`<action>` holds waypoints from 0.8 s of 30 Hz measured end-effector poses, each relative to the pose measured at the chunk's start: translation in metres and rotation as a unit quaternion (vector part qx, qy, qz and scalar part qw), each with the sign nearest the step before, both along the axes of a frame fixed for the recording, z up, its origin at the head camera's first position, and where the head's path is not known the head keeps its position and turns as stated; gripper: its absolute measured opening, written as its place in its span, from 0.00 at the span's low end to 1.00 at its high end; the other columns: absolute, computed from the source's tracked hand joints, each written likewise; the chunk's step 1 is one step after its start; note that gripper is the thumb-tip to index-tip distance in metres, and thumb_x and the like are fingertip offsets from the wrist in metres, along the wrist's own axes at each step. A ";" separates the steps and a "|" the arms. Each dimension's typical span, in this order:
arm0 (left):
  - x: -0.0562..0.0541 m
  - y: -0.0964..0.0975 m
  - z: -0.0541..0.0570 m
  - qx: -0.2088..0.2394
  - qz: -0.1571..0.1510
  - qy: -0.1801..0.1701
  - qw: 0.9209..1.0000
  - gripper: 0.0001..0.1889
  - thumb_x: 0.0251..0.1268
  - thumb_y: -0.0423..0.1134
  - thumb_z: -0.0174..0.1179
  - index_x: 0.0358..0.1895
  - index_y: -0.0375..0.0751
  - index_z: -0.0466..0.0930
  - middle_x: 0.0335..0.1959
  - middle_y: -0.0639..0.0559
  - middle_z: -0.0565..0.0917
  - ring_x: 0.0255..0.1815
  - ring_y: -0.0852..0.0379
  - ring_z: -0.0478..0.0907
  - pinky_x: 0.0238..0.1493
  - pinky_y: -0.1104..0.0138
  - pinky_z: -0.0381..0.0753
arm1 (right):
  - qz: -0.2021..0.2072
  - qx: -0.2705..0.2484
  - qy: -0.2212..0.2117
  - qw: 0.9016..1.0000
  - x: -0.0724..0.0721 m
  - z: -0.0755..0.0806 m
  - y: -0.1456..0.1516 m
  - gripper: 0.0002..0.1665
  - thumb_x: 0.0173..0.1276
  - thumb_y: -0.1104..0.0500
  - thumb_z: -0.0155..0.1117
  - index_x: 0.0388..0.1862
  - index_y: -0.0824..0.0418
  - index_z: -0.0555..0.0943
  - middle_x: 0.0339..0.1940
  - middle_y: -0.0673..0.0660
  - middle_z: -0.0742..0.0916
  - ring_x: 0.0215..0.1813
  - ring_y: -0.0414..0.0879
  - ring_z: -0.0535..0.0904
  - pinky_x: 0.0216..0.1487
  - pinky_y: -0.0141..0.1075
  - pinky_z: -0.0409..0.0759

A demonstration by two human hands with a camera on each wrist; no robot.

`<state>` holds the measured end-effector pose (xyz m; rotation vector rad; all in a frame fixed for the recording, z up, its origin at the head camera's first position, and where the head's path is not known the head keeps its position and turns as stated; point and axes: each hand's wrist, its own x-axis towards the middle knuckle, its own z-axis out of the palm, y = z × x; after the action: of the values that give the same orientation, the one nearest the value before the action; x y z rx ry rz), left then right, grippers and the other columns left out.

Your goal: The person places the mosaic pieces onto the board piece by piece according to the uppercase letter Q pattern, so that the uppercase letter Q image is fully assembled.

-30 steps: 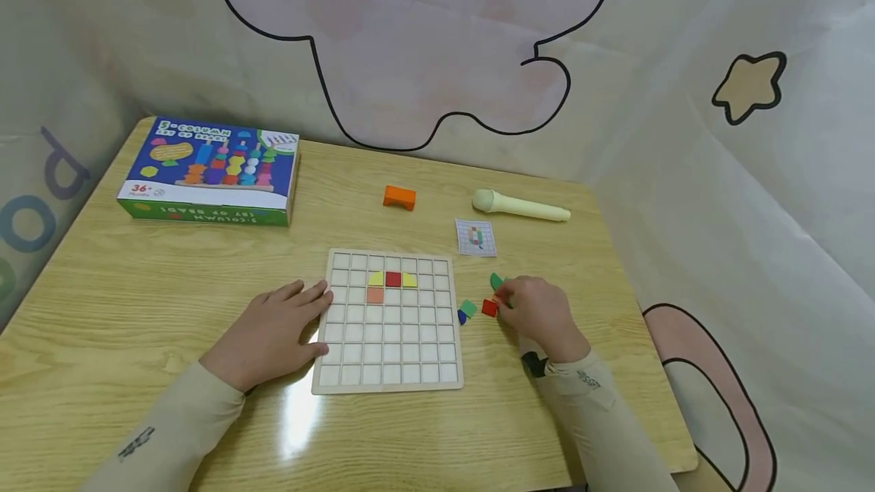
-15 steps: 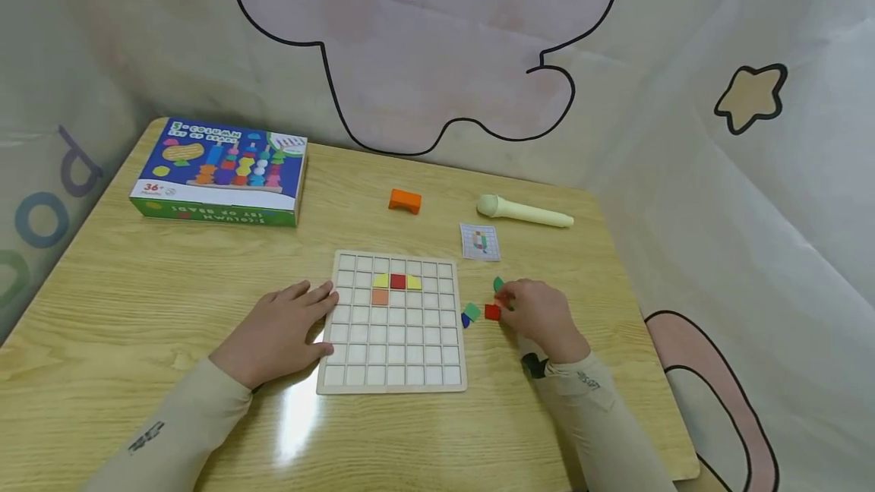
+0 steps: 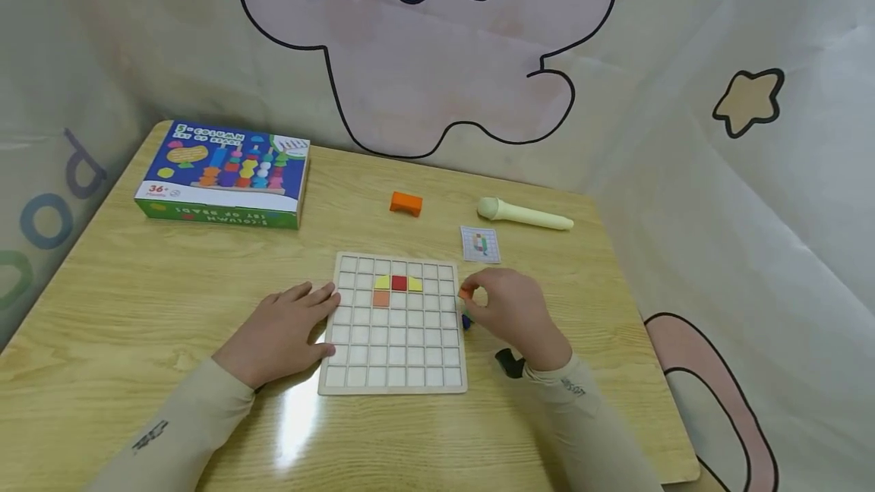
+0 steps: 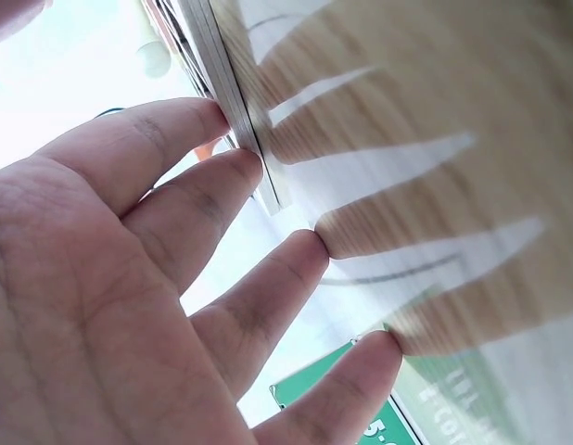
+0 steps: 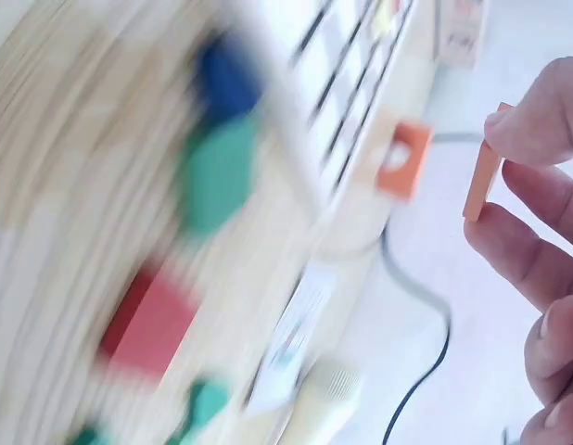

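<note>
My right hand (image 3: 516,313) pinches a small orange square tile (image 5: 483,181) between thumb and fingers, just off the right edge of the wooden grid board (image 3: 393,391). Fingers spread, my left hand (image 3: 280,336) lies on the table with its fingertips at the board's left edge. On the board a red tile (image 3: 399,283) sits between two yellow pieces (image 3: 382,282), with an orange tile (image 3: 381,299) below the left one. Beneath the right hand lie a blue piece (image 5: 226,79), a green piece (image 5: 217,176), a red block (image 5: 149,324) and smaller green pieces (image 5: 208,403), blurred.
A printed pattern card (image 3: 481,244) lies beyond the board's right corner, near a pale toy microphone (image 3: 525,214). An orange arched block (image 3: 406,203) stands behind the board. The boxed bead set (image 3: 222,173) occupies the back left, before a printed cloth backdrop (image 3: 424,67).
My right hand has picked up the orange tile from among the loose pieces and carried it left towards the board. The left hand stays at the board's edge; the head view shifts slightly.
</note>
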<state>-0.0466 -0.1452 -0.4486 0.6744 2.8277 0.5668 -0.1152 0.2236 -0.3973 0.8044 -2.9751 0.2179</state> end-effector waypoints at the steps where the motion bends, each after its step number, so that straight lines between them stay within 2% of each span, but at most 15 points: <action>1: 0.000 -0.001 0.000 -0.001 -0.001 0.002 1.000 0.41 0.69 0.56 0.71 0.79 0.39 0.73 0.79 0.41 0.71 0.77 0.30 0.66 0.69 0.32 0.69 | 0.011 0.000 0.003 1.000 0.000 0.001 -0.008 0.04 0.66 0.54 0.77 0.40 0.48 0.93 0.40 0.45 0.92 0.29 0.39 0.77 0.18 0.32 0.67; 6: -0.003 -0.002 -0.003 -0.004 -0.003 -0.001 1.000 0.41 0.69 0.56 0.71 0.80 0.40 0.72 0.80 0.42 0.70 0.78 0.30 0.65 0.69 0.33 0.69 | 0.074 0.009 -0.002 0.997 0.001 -0.002 -0.045 0.03 0.66 0.54 0.78 0.38 0.47 0.92 0.39 0.44 0.92 0.37 0.40 0.84 0.22 0.31 0.72; 11: -0.003 -0.002 -0.004 -0.013 -0.001 -0.007 1.000 0.41 0.69 0.57 0.71 0.80 0.40 0.72 0.80 0.42 0.70 0.78 0.31 0.65 0.70 0.34 0.68 | 0.139 0.029 -0.020 0.990 0.004 -0.016 -0.081 0.03 0.69 0.51 0.77 0.36 0.47 0.93 0.35 0.42 0.91 0.35 0.37 0.83 0.26 0.30 0.76; 16: -0.005 0.000 -0.002 -0.018 -0.002 -0.001 1.000 0.41 0.69 0.57 0.70 0.79 0.40 0.72 0.80 0.43 0.70 0.78 0.31 0.65 0.71 0.35 0.68 | 0.157 0.049 -0.044 0.985 0.005 -0.024 -0.103 0.03 0.70 0.52 0.76 0.34 0.46 0.93 0.30 0.40 0.88 0.32 0.37 0.80 0.28 0.31 0.77; 24: -0.002 -0.001 0.001 -0.018 0.004 -0.003 1.000 0.41 0.70 0.57 0.70 0.79 0.39 0.72 0.79 0.42 0.71 0.78 0.31 0.66 0.70 0.35 0.69 | 0.180 0.078 -0.055 0.979 0.001 -0.031 -0.116 0.05 0.71 0.52 0.75 0.38 0.47 0.95 0.37 0.43 0.90 0.36 0.39 0.83 0.33 0.34 0.83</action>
<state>-0.0482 -0.1457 -0.4480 0.6538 2.8296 0.5182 -0.1137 0.1075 -0.4286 1.3943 -2.9505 0.0414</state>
